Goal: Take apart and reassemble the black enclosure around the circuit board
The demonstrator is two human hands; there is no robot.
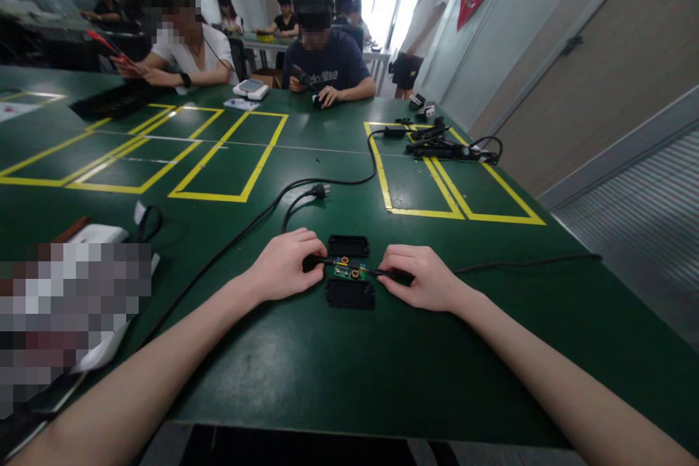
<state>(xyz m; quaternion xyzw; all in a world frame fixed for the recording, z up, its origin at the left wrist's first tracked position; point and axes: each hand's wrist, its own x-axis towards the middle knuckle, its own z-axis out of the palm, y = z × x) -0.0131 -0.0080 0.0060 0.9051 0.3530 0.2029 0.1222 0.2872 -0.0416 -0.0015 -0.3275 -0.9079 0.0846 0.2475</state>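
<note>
A small green circuit board (347,270) with copper coils lies on the green table (338,371) between my hands. My left hand (284,263) is closed on the black cable end at the board's left side. My right hand (420,277) pinches the black cable (524,263) that leaves the board to the right. One black plastic case half (348,245) lies just beyond the board, the other case half (350,293) just in front of it. Both hands rest on the table.
A black cord with a plug (318,191) runs across the table past yellow taped rectangles (229,160). A heap of black adapters and cables (448,147) lies at the far right. White things (98,234) sit at the left. Other people sit at the far side.
</note>
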